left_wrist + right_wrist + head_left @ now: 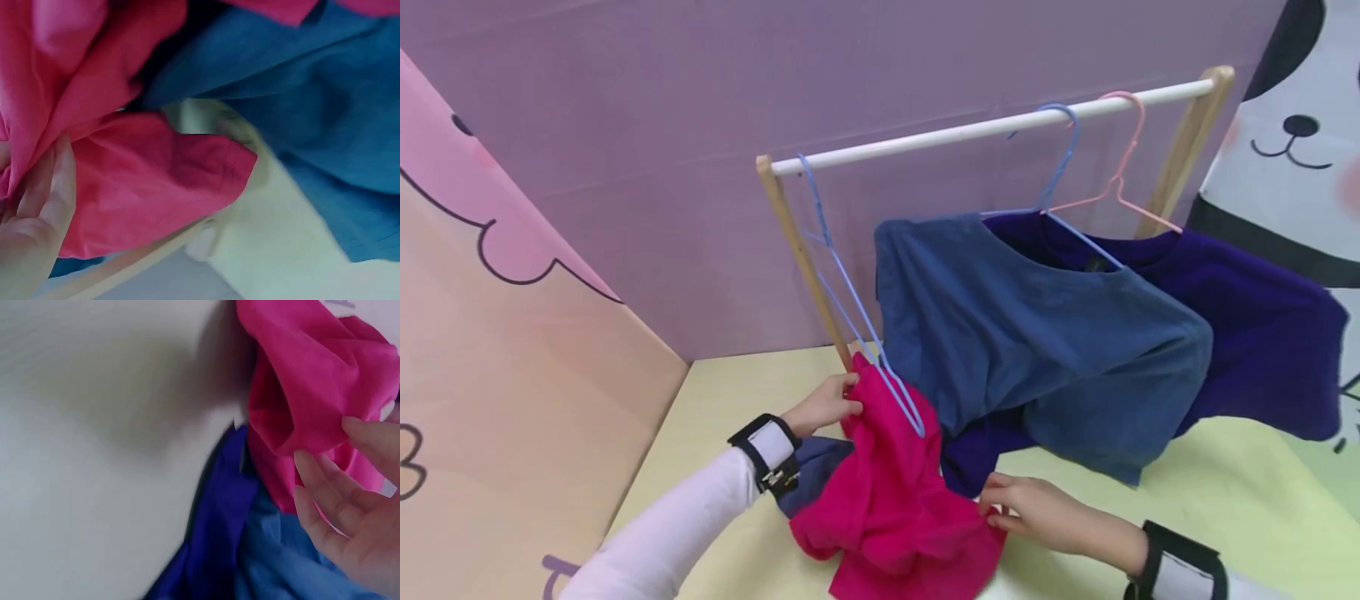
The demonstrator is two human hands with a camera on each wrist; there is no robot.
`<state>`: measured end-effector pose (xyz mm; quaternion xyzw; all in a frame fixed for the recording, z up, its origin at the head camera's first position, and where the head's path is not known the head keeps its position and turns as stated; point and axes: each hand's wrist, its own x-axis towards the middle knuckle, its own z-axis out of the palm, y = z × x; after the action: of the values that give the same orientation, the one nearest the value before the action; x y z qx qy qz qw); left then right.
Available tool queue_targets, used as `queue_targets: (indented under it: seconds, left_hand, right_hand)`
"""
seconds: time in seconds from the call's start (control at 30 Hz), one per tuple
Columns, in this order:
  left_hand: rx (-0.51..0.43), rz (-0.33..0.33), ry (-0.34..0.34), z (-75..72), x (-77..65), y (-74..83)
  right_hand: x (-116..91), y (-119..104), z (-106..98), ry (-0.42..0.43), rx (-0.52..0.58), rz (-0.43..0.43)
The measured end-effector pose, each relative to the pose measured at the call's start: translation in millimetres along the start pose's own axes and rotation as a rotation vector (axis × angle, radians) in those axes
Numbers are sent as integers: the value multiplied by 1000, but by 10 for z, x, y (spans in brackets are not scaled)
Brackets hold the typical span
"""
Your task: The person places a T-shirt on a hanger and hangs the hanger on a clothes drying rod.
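A bright pink garment (895,508), probably a shirt, hangs bunched beneath the left end of the rack. My left hand (823,406) grips its upper left part; in the left wrist view the fingers of that hand (44,200) are tucked into pink folds. With thumb and fingertips, my right hand (1037,510) pinches the garment's lower right edge, also visible in the right wrist view (350,487). A light blue hanger (861,308) hooks over the rod's left end, and its lower end overlaps the front of the pink cloth.
The rack has a white rod (917,143) and wooden posts (1183,154). A blue-grey shirt (1000,300) and a dark purple shirt (1277,342) hang on hangers to the right. Dark blue cloth (816,471) lies behind the pink garment on the pale yellow surface (730,400).
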<state>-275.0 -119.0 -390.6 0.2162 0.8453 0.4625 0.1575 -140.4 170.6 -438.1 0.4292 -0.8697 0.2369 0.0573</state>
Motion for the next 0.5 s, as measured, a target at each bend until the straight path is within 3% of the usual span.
queue_targets:
  seconds: [0.17,0.27,0.5]
  left_hand:
    - [-118,76,-25,-115,-115,215]
    - [-190,101,-74,-141,-210,294]
    - [-244,136,-324,-47,-382,274]
  right_hand:
    - [-164,58,-220,20,15,-15]
    - [-273,70,-334,-34,44,4]
    - [-428,77,-399,-240,114,-19]
